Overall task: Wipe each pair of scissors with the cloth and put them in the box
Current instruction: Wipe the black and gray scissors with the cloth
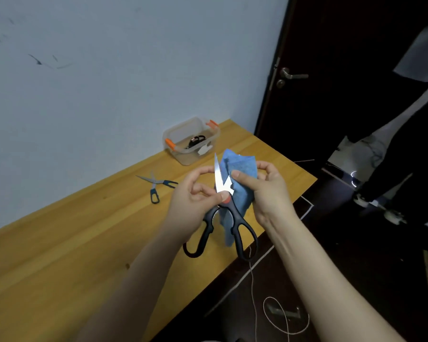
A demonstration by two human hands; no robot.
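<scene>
A long wooden worktop (59, 243) runs from the near left to the far right along a pale wall (109, 70), with a dark door (331, 70) at the far right. At the far end of the worktop stands a clear plastic box (191, 140) with orange clips, open at the top, and a dark-handled pair of scissors (196, 141) lies inside it. The person's left hand (195, 196) is closed around the black-handled scissors (226, 218) near the pivot, thumb on the joint, holding them above the worktop with the serrated blade pointing up and away. The right hand (262, 191) pinches a blue cloth (237, 183) against the right side of the blade, fingers curled over the fabric. To the left of the hands, near the box, a small pair of blue-handled scissors (156, 185) lies open on the worktop.
</scene>
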